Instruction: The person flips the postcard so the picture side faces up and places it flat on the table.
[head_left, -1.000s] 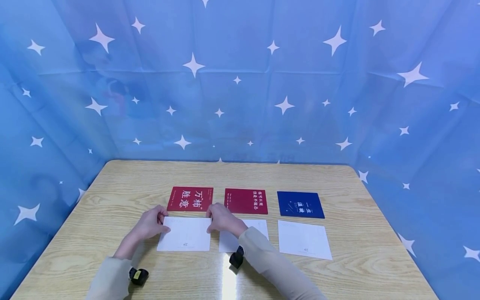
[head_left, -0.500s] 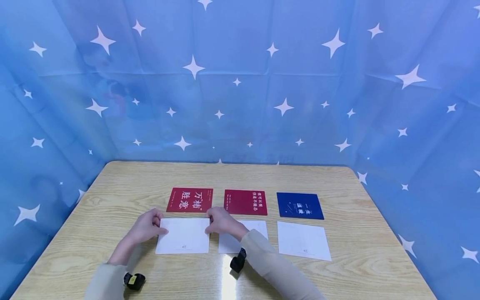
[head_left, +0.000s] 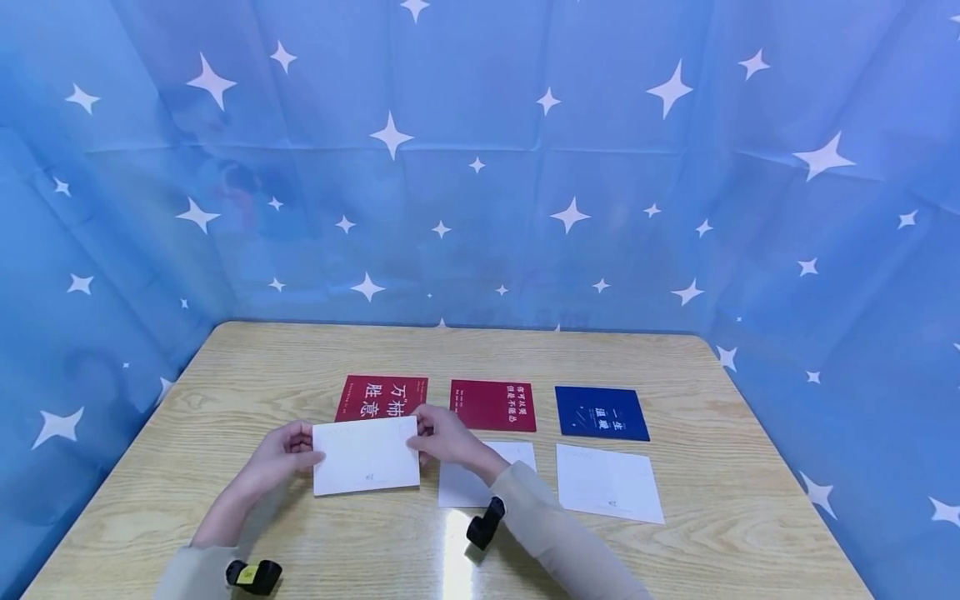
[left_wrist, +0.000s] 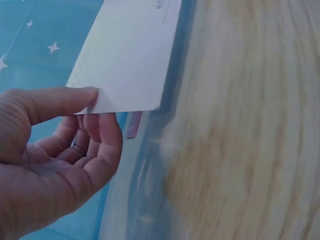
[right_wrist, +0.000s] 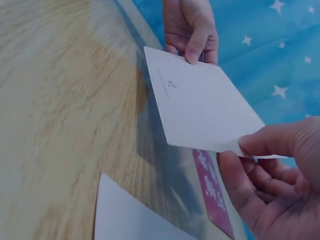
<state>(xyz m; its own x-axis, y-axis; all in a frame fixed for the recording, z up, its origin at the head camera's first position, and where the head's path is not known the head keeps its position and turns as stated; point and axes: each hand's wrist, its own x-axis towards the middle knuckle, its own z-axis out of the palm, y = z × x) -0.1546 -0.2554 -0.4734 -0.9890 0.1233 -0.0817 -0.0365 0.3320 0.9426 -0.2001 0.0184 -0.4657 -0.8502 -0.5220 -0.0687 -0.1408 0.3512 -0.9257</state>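
Between both hands a white card [head_left: 366, 457] with a small printed mark is held up off the table, white face up. My left hand [head_left: 279, 457] pinches its left edge, thumb on top and fingers beneath, as the left wrist view shows on the card [left_wrist: 130, 55]. The right hand [head_left: 448, 437] pinches the opposite edge the same way, seen close in the right wrist view beside the card [right_wrist: 200, 105]. Just behind the raised card lies a red card [head_left: 382, 396] with white characters, its lower edge partly covered.
A second red card [head_left: 492, 406] and a blue card [head_left: 602, 412] lie in the back row. In front of them are a white card [head_left: 465, 485], partly under the right forearm, and another white card [head_left: 609, 483]. The wooden table [head_left: 720, 517] ends at a starry blue curtain [head_left: 480, 167].
Both hands have lifted the left white card from the table and tilted it slightly; it now overlaps the lower edge of the red card behind. The other cards have stayed put.
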